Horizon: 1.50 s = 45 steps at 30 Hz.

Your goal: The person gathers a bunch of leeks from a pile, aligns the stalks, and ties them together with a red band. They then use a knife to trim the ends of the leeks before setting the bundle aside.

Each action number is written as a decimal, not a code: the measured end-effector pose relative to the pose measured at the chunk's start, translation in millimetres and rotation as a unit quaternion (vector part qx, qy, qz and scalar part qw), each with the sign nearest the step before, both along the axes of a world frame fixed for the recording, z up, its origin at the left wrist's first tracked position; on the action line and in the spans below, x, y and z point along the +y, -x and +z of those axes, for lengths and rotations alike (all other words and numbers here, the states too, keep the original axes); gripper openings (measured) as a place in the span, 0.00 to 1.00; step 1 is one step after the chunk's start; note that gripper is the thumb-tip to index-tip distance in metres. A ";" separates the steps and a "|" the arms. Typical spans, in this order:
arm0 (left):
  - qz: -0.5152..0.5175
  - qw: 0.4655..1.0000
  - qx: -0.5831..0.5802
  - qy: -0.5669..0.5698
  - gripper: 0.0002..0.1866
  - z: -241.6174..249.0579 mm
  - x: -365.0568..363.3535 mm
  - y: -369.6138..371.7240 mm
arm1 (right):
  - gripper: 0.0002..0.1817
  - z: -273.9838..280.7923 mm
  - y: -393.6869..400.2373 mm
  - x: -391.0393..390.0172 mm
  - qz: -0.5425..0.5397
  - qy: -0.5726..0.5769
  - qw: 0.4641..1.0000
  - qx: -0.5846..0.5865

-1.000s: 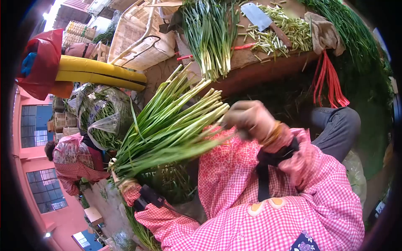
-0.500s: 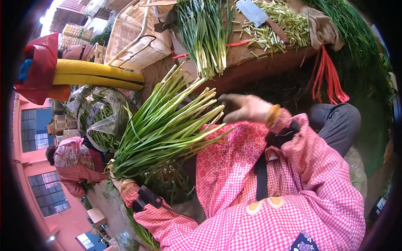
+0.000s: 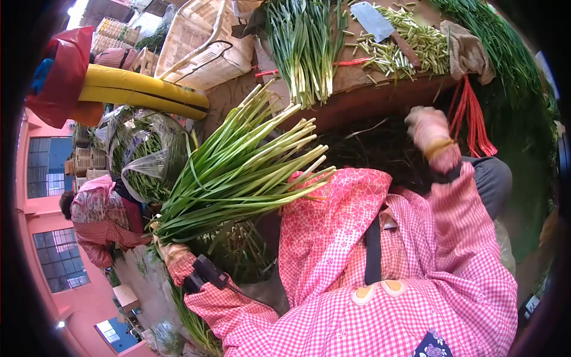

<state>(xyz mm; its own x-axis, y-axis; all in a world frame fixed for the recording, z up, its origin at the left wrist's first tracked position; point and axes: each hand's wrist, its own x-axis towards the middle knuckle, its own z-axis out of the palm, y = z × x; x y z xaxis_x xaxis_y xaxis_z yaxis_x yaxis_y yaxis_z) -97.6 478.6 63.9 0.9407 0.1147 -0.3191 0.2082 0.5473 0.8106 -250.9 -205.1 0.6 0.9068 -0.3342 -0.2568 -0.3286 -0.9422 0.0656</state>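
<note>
My left hand is wrapped around the leafy end of a large bunch of garlic chives. The bunch slants up to the right, its pale cut stalk ends fanned out above my lap. My right hand is raised, apart from the bunch, just left of a hanging bundle of red strips. Its fingers look bent but are smeared by motion, and nothing can be made out in them. Another bunch of chives lies on the board, above the held one.
A cleaver rests on chopped stalk ends, with a rough cloth beside them. Loose greens heap at the right. At the left are a white basket, a yellow padded roll, a bag of greens and another person.
My right hand has swung away from the stalk ends, up and right towards the red strips. The bunch stays in my left hand. The whole view has shifted slightly.
</note>
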 end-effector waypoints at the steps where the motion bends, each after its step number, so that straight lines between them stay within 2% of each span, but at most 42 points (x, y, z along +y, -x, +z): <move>1: 0.009 1.000 -0.001 0.000 0.27 0.8 -2.4 0.7 | 0.12 31.6 12.4 29.4 0.053 -0.046 0.997 -0.043; 2: 0.016 1.000 0.000 0.001 0.26 1.5 -3.6 2.1 | 0.12 54.8 16.9 54.7 0.056 -0.217 0.973 -0.049; 3: 0.022 1.000 0.000 0.003 0.26 1.6 -3.6 3.5 | 0.16 11.6 29.0 65.7 0.250 -0.307 0.905 -0.158; 4: 0.022 1.000 0.000 0.003 0.26 3.3 -4.3 3.8 | 0.22 76.4 25.6 98.8 0.105 -0.509 0.854 0.016; 5: 0.021 1.000 -0.001 0.005 0.25 5.0 -5.7 4.4 | 0.29 83.2 25.6 123.2 0.230 -0.532 0.814 -0.031; 6: 0.017 1.000 -0.005 0.007 0.25 6.8 -8.2 4.6 | 0.33 94.5 21.0 156.8 0.113 -0.546 0.830 0.021; 7: 0.016 1.000 -0.006 0.009 0.25 8.9 -9.7 4.1 | 0.36 102.2 7.1 176.9 0.106 -0.525 0.839 0.092; 8: 0.011 1.000 -0.009 0.010 0.24 11.6 -10.6 5.2 | 0.29 88.5 -1.0 198.6 0.000 -0.698 0.713 0.064; 9: 0.006 1.000 -0.014 0.011 0.24 15.2 -11.5 5.8 | 0.22 74.9 -9.1 220.1 -0.102 -0.832 0.544 0.038; 10: 0.002 1.000 -0.016 0.010 0.23 18.3 -12.1 6.5 | 0.15 64.0 -18.8 239.4 -0.162 -0.886 0.434 -0.015; 12: -0.003 1.000 -0.017 0.012 0.23 20.8 -11.2 11.0 | 0.10 82.3 -22.4 246.5 -0.184 -0.886 0.425 0.011; 13: -0.008 1.000 -0.018 0.016 0.22 22.6 -12.9 12.3 | 0.08 68.5 -21.3 271.0 0.107 -0.755 0.601 -0.240; 14: -0.011 1.000 -0.020 0.020 0.22 21.8 -12.1 13.6 | 0.06 55.6 -14.1 298.8 0.379 -0.473 0.662 -0.441; 15: -0.015 0.999 -0.020 0.024 0.22 21.3 -13.1 15.3 | 0.08 77.2 0.1 309.5 0.424 -0.598 0.634 -0.245; 16: -0.023 0.999 -0.022 0.026 0.21 22.5 -16.7 16.0 | 0.10 108.7 11.6 307.5 0.443 -0.690 0.571 -0.035; 18: -0.044 0.998 -0.026 0.028 0.21 26.1 -25.5 21.5 | 0.09 146.7 12.1 286.6 0.293 -0.805 0.493 0.150; 19: -0.067 0.997 -0.033 0.023 0.20 29.6 -29.8 24.1 | 0.11 119.3 16.1 294.0 0.251 -0.846 0.461 0.099; 20: -0.096 0.995 -0.038 0.001 0.20 32.7 -34.9 26.2 | 0.11 119.7 13.4 257.4 0.203 -0.865 0.425 0.172; 21: -0.104 0.993 -0.044 -0.031 0.20 34.7 -42.4 28.2 | 0.09 120.6 10.8 230.6 0.281 -0.733 0.609 0.116; 22: 0.075 0.995 -0.020 -0.058 0.18 25.3 -50.9 20.9 | 0.09 117.0 11.2 206.1 0.342 -0.556 0.755 0.052; 23: 0.043 0.982 0.044 0.177 0.18 14.1 -18.5 8.7 | 0.11 84.1 17.5 181.2 0.379 -0.454 0.805 -0.051; 24: 0.021 0.999 -0.006 0.037 0.17 12.8 -20.6 9.7 | 0.11 94.2 13.8 160.8 0.327 -0.249 0.908 0.075; 25: 0.015 0.993 -0.047 -0.107 0.17 12.2 -24.1 10.5 | 0.11 79.7 10.1 145.4 0.252 -0.184 0.941 0.136; 26: 0.023 0.996 -0.052 -0.065 0.16 15.4 -33.0 9.2 | 0.11 70.4 7.3 124.5 0.220 -0.173 0.945 0.171; 27: 0.032 0.998 -0.056 -0.023 0.16 17.2 -37.1 9.7 | 0.09 51.5 4.4 104.5 0.182 -0.183 0.954 0.154; 28: 0.046 0.997 -0.060 0.019 0.16 20.5 -43.5 13.9 | 0.12 38.9 11.0 82.8 0.262 -0.154 0.950 0.074; 29: 0.001 0.997 -0.072 0.027 0.14 24.2 -50.4 18.6 | 0.13 26.0 14.2 71.0 0.250 -0.177 0.952 0.017; 30: 0.016 0.998 -0.055 0.011 0.14 22.8 -49.1 18.8 | 0.15 24.5 16.2 68.8 0.233 -0.202 0.950 -0.040; 32: 0.042 0.998 -0.027 -0.023 0.14 22.2 -43.9 11.7 | 0.16 24.2 17.5 86.2 0.033 -0.456 0.888 -0.037; 33: 0.046 0.998 -0.019 -0.025 0.14 22.1 -42.5 8.1 | 0.15 31.9 21.5 100.8 -0.035 -0.620 0.783 -0.013; 34: 0.052 0.998 -0.011 -0.027 0.14 22.1 -39.8 6.2 | 0.14 28.6 30.0 117.5 0.105 -0.585 0.783 -0.186; 35: 0.059 0.998 0.000 -0.032 0.14 23.2 -35.6 7.0 | 0.13 39.9 33.3 133.9 0.196 -0.558 0.759 -0.273; 36: 0.060 0.997 0.005 -0.042 0.13 25.9 -40.6 8.8 | 0.12 64.0 31.1 141.0 0.220 -0.512 0.789 -0.258; 38: 0.063 0.996 0.008 -0.058 0.13 28.0 -46.2 12.5 | 0.14 75.8 18.2 147.2 0.218 -0.356 0.886 -0.202; 40: 0.065 0.995 0.001 -0.069 0.13 26.8 -46.5 13.1 | 0.17 57.0 4.3 147.3 0.197 -0.315 0.919 -0.136; 41: 0.061 0.996 -0.003 -0.065 0.14 27.2 -47.9 12.1 | 0.19 53.2 0.6 148.8 0.191 -0.314 0.925 -0.096; 43: 0.054 0.997 -0.010 -0.054 0.14 26.8 -51.8 12.1 | 0.19 42.9 -1.2 163.3 0.146 -0.356 0.901 -0.203; 44: 0.005 0.999 -0.010 -0.053 0.14 28.6 -55.2 13.8 | 0.20 36.5 -1.4 172.0 0.121 -0.377 0.883 -0.253; 45: -0.042 0.998 -0.011 -0.050 0.15 31.0 -58.5 15.2 | 0.20 31.7 -7.1 177.3 0.119 -0.346 0.909 -0.199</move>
<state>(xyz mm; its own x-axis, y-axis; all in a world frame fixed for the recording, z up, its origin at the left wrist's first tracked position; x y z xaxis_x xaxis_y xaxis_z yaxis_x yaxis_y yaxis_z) -112.7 420.1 94.9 0.9553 0.0649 -0.2884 0.2312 0.4438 0.8658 -243.9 -27.9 32.3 0.9994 0.0008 0.0332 0.0221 -0.7601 -0.6494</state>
